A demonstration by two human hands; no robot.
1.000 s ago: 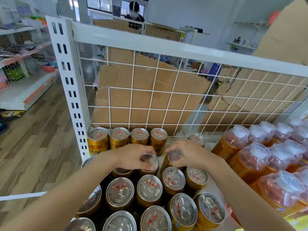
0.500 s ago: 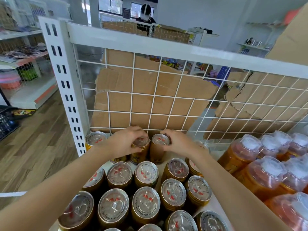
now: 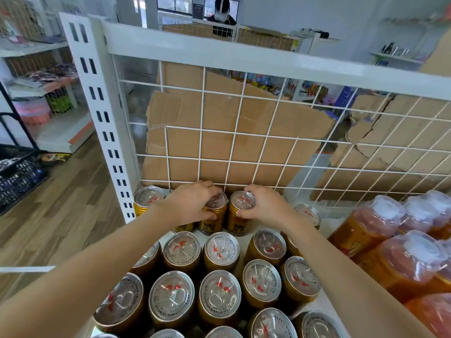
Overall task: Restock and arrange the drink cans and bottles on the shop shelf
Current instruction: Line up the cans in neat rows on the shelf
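Fingers of the left hand (image 3: 191, 203) curl round the top of the left can (image 3: 212, 215), and the right hand (image 3: 267, 207) grips the right can (image 3: 238, 215). Both gold tins stand side by side, touching, at the back against the grid (image 3: 200, 147). More cans (image 3: 220, 251) stand in rows in front, with wrapped orange bottles (image 3: 366, 228) to the right.

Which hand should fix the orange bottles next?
Probably the right hand: the orange bottles stand on its side. The left hand, gripping a can, is farther left and would have to cross over it.
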